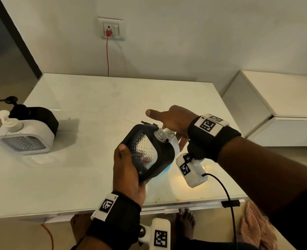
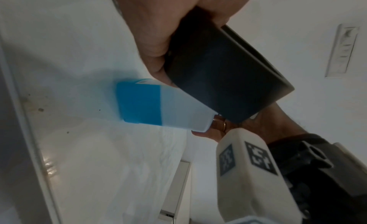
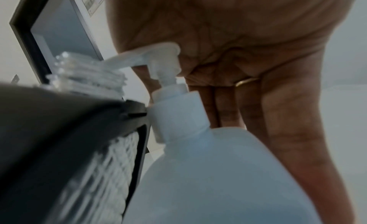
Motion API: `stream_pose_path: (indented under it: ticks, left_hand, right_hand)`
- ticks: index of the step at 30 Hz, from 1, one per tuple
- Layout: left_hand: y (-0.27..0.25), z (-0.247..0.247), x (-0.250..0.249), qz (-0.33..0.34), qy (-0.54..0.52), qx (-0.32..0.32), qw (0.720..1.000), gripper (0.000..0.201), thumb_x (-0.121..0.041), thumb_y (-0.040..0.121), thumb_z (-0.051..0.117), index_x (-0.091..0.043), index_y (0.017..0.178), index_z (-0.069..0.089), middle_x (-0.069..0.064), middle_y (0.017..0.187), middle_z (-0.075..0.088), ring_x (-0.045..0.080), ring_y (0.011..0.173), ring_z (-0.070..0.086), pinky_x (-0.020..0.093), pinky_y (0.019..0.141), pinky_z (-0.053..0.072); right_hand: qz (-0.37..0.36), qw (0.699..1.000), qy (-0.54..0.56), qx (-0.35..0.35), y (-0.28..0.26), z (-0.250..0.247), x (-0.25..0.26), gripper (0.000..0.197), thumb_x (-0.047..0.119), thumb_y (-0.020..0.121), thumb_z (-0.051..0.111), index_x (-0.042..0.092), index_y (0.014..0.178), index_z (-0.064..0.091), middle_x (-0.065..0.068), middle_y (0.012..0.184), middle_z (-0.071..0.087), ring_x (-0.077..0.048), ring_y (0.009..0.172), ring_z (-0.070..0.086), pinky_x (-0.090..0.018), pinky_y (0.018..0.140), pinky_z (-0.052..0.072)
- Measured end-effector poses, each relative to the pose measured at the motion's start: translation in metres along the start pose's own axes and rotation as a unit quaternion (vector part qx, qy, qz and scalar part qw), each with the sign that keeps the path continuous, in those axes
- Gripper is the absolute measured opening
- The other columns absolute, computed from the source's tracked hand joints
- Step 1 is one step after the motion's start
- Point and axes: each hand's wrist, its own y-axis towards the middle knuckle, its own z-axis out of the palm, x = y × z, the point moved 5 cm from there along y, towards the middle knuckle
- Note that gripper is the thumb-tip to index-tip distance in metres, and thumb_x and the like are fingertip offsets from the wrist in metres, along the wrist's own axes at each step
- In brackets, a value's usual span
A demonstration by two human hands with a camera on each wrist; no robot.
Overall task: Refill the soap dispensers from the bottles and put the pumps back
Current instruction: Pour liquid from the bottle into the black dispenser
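Mid-frame, the left hand (image 1: 129,170) grips the black dispenser (image 1: 149,152) (pump off), while the flat-open right hand (image 1: 174,121) presses the white bottle's pump (image 3: 158,57).

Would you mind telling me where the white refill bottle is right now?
In the head view the white refill bottle stands right of centre on the table, squeezed between the tilted black dispenser and the right hand on its pump.

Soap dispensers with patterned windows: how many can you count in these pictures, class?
3: a white dispenser and a black dispenser behind it, both at the table's left edge, and a pumpless black one held in the left hand.
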Motion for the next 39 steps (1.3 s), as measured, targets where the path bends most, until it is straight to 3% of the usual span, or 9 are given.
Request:
stream_pose_path:
  ticks: [8,13,18,22,26,29,32,35,39]
  left_hand:
    - [0.003,-0.002,0.002,-0.01,-0.001,0.008,1.0,0.038,-0.056,0.107,0.044,-0.04,0.137,0.062,0.004,0.139,0.066,0.038,0.123,0.066,0.05,0.08,0.065]
    - [0.002,0.0,0.002,-0.013,-0.002,0.009,1.0,0.037,-0.056,0.108,0.043,-0.041,0.135,0.062,0.003,0.138,0.066,0.037,0.123,0.066,0.051,0.081,0.065]
    - [0.004,-0.003,0.003,-0.014,0.003,0.003,1.0,0.039,-0.059,0.106,0.044,-0.041,0.136,0.061,0.005,0.14,0.065,0.038,0.123,0.065,0.049,0.08,0.065]
    - [0.003,-0.002,0.0,-0.005,0.004,0.005,1.0,0.039,-0.058,0.106,0.043,-0.04,0.136,0.061,0.004,0.138,0.065,0.036,0.121,0.067,0.049,0.083,0.064]
    - [0.002,-0.002,0.001,-0.01,0.0,0.002,1.0,0.039,-0.058,0.106,0.043,-0.04,0.136,0.061,0.005,0.139,0.065,0.037,0.123,0.066,0.046,0.076,0.066]
    - [0.001,-0.001,0.0,-0.006,0.0,0.0,1.0,0.038,-0.057,0.106,0.044,-0.04,0.135,0.062,0.005,0.138,0.065,0.037,0.123,0.066,0.045,0.074,0.066]
    - [0.001,-0.002,0.001,-0.002,0.002,0.003,1.0,0.038,-0.057,0.106,0.044,-0.04,0.135,0.062,0.005,0.139,0.065,0.037,0.123,0.066,0.047,0.076,0.066]
    - [0.002,-0.002,-0.001,-0.001,0.003,0.009,1.0,0.039,-0.057,0.107,0.043,-0.04,0.136,0.062,0.005,0.14,0.065,0.037,0.123,0.066,0.049,0.078,0.065]
    - [0.001,-0.001,-0.005,0.007,-0.006,0.006,1.0,0.036,-0.055,0.106,0.044,-0.039,0.132,0.063,0.005,0.136,0.067,0.036,0.12,0.067,0.047,0.077,0.066]
  right_hand:
    - [0.013,0.999,0.027,0.038,-0.004,-0.001,0.001,0.09,0.083,0.085,0.04,0.003,0.12,0.065,-0.013,0.122,0.066,-0.033,0.104,0.064,-0.049,0.102,0.05]
    - [-0.011,0.999,-0.031,-0.008,0.006,-0.002,0.0,0.072,0.074,0.089,0.049,0.005,0.072,0.061,-0.008,0.077,0.065,-0.026,0.077,0.062,-0.035,0.083,0.05]
    - [0.005,1.0,0.011,0.027,0.002,-0.001,0.0,0.088,0.083,0.085,0.043,0.001,0.103,0.069,-0.014,0.107,0.071,-0.03,0.093,0.067,-0.047,0.097,0.054]
    - [0.024,0.996,0.056,0.059,-0.005,-0.003,0.003,0.094,0.087,0.081,0.039,0.003,0.115,0.065,-0.013,0.114,0.068,-0.032,0.095,0.065,-0.047,0.093,0.054]
    - [-0.01,1.0,-0.007,-0.002,-0.002,-0.002,0.002,0.088,0.084,0.085,0.039,0.002,0.091,0.071,-0.013,0.092,0.072,-0.029,0.082,0.068,-0.044,0.091,0.056]
    - [-0.02,0.997,-0.051,-0.047,0.001,-0.003,0.001,0.079,0.082,0.088,0.037,0.009,0.065,0.057,-0.005,0.07,0.063,-0.025,0.075,0.063,-0.038,0.084,0.053]
    - [-0.012,0.999,-0.037,-0.013,0.0,-0.003,0.002,0.086,0.087,0.084,0.034,0.007,0.071,0.062,-0.008,0.077,0.067,-0.026,0.076,0.065,-0.042,0.091,0.054]
    - [-0.007,1.0,0.003,0.028,-0.002,-0.004,0.003,0.101,0.088,0.083,0.031,-0.004,0.096,0.07,-0.016,0.097,0.073,-0.029,0.083,0.069,-0.047,0.095,0.054]
    - [-0.014,0.999,-0.03,0.006,0.002,-0.003,0.003,0.084,0.085,0.086,0.036,0.005,0.074,0.059,-0.011,0.077,0.067,-0.03,0.079,0.07,-0.044,0.089,0.057]
